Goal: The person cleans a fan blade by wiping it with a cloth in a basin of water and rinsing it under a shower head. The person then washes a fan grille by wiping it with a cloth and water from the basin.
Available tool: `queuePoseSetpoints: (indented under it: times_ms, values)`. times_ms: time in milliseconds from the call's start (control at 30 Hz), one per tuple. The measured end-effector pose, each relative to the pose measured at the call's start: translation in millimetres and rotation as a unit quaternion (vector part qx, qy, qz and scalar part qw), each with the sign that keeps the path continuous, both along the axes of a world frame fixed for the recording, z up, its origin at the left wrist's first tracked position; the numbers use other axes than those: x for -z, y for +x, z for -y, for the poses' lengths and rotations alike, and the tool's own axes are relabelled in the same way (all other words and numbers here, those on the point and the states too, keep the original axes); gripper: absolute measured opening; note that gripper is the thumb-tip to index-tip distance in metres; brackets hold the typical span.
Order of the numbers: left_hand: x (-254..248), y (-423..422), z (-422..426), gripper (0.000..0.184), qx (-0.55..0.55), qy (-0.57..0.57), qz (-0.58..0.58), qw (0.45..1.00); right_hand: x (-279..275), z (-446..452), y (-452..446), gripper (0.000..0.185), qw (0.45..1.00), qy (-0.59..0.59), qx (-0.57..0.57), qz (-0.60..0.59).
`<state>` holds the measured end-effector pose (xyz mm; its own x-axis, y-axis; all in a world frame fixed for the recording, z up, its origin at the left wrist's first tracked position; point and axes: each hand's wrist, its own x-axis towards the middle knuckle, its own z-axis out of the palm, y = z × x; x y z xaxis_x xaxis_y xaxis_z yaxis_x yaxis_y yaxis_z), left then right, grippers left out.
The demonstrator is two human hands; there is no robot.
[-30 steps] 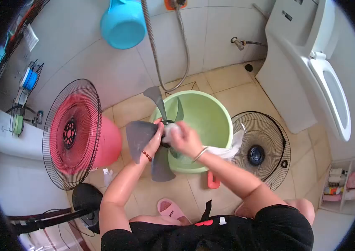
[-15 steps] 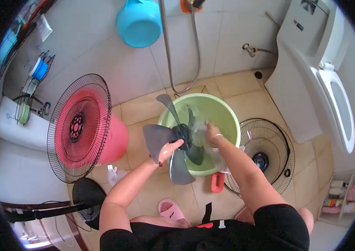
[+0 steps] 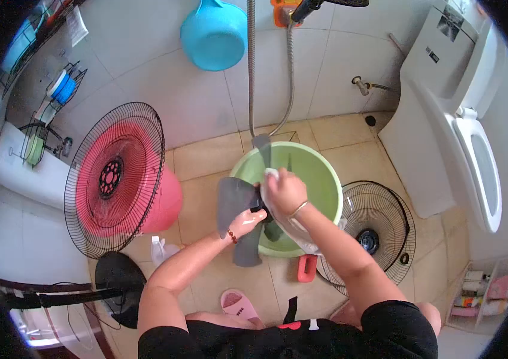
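My left hand [image 3: 248,222] grips a dark grey fan blade [image 3: 234,206] by its hub, and the blades tilt over the left side of a green basin [image 3: 331,173]. Closed round a white cloth [image 3: 272,173], my right hand [image 3: 287,191] is above the basin beside the hub. Part of the cloth hangs below my right wrist over the basin's rim. My right hand and forearm hide some of the blades. A red handle [image 3: 307,268] shows at the basin's near edge.
One black wire fan guard [image 3: 113,179] leans on a pink bucket [image 3: 164,203] at left; another fan guard [image 3: 385,209] lies on the floor at right. A black fan base [image 3: 121,281], a toilet [image 3: 433,119] and a hanging shower hose [image 3: 252,72] surround the basin.
My right hand has moved left with the cloth, from inside the basin to beside the hub. The fan blade has turned in my left hand. The whole view has shifted slightly.
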<state>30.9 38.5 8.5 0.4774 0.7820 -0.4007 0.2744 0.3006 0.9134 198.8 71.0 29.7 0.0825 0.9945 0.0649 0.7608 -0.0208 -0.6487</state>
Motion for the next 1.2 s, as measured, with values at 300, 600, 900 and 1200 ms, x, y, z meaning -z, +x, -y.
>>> queuePoseSetpoints:
  times_ms: [300,600,900,1200]
  values:
    - [-107,6,6,0.064,0.243,0.528,-0.149,0.800,-44,13,181,0.042,0.919,-0.264,-0.192,-0.223]
    - [-92,-12,-5,0.056,0.261,0.716,-0.239,0.602,-20,26,148,0.046,0.603,-0.286,-0.116,-0.735]
    - [-15,-57,19,0.027,-0.040,0.487,-0.278,0.827,90,-17,93,0.023,0.645,-0.271,0.160,-0.696]
    - [-18,-74,4,0.040,0.064,0.150,-0.415,0.895,176,-30,72,0.036,0.980,-0.143,-0.135,0.021]
